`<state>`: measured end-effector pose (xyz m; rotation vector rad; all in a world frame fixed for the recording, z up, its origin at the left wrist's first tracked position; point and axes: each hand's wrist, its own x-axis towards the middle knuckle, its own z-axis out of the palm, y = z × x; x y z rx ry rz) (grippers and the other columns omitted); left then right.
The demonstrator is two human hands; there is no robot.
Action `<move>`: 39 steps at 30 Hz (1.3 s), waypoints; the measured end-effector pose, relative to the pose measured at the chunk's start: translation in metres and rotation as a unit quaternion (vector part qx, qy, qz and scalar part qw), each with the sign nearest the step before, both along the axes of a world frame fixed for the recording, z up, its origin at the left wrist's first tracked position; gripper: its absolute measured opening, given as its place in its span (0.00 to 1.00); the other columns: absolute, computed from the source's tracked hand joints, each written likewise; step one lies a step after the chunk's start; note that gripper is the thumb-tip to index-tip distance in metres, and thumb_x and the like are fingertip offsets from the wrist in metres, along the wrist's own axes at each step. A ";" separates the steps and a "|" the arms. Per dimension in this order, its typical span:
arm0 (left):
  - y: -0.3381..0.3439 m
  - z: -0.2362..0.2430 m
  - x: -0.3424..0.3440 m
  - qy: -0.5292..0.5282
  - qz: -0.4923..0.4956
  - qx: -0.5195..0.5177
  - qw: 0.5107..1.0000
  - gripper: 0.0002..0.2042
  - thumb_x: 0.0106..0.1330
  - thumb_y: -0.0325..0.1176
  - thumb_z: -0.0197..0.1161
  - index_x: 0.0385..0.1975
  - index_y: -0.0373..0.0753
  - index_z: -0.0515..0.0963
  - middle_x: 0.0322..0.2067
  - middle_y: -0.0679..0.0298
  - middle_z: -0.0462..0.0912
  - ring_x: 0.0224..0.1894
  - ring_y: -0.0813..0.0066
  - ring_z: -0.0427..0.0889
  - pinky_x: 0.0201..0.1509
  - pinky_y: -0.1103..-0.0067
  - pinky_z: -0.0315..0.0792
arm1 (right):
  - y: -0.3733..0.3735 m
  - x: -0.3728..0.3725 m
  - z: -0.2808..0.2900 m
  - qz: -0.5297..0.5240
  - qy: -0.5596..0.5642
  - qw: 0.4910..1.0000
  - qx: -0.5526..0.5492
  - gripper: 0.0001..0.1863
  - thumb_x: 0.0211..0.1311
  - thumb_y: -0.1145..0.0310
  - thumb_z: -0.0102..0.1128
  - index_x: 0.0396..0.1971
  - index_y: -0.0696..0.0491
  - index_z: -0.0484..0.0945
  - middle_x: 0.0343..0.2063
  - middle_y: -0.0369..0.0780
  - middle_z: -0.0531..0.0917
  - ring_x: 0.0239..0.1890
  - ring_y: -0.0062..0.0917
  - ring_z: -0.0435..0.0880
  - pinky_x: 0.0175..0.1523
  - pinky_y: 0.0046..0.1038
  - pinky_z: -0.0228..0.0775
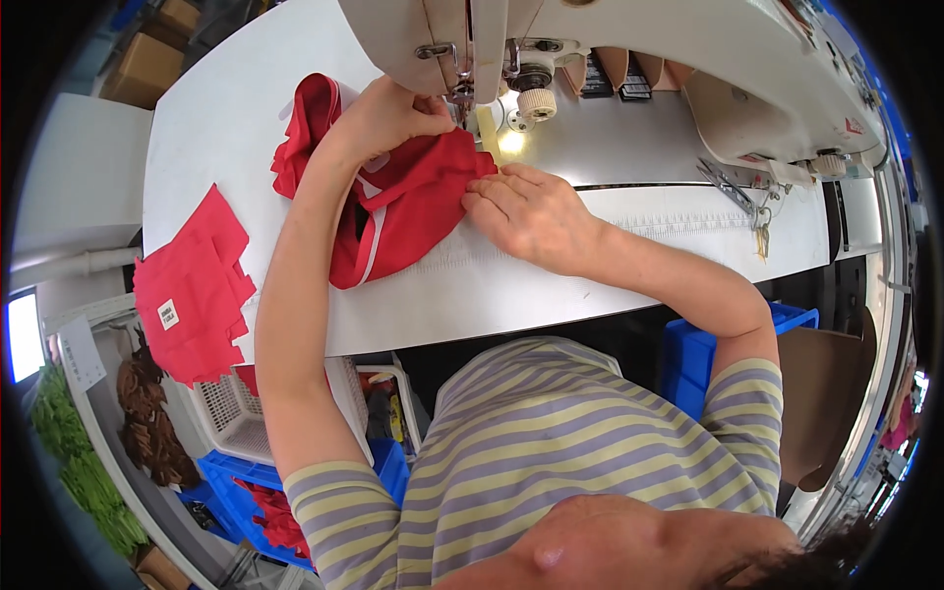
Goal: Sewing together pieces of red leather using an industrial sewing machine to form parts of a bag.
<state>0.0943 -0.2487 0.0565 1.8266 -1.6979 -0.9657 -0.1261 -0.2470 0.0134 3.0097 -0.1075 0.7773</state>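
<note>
Bunched red fabric with white trim lies on the white sewing table, its far edge close to the needle area of a sewing machine. My left hand pinches the fabric's far edge just left of the presser foot. On the right side of the cloth, my right hand is closed on its edge, fingers curled; the exact grip is partly hidden. A lit spot shines on the metal plate beside the needle.
A stack of red cut pieces with a white label hangs over the table's left edge. Scissors lie at the right below the machine arm. A white basket and a blue bin stand below table height.
</note>
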 end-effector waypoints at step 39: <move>0.089 -0.039 -0.041 -0.321 -0.083 -0.331 0.884 0.13 0.54 0.23 0.60 0.41 0.33 0.79 0.46 0.61 0.81 0.46 0.63 0.76 0.53 0.69 0.70 | -0.018 -0.004 -0.007 -0.005 -0.072 0.991 0.114 0.12 0.40 0.75 0.60 0.30 0.58 0.81 0.35 0.38 0.81 0.40 0.28 0.78 0.46 0.28 0.69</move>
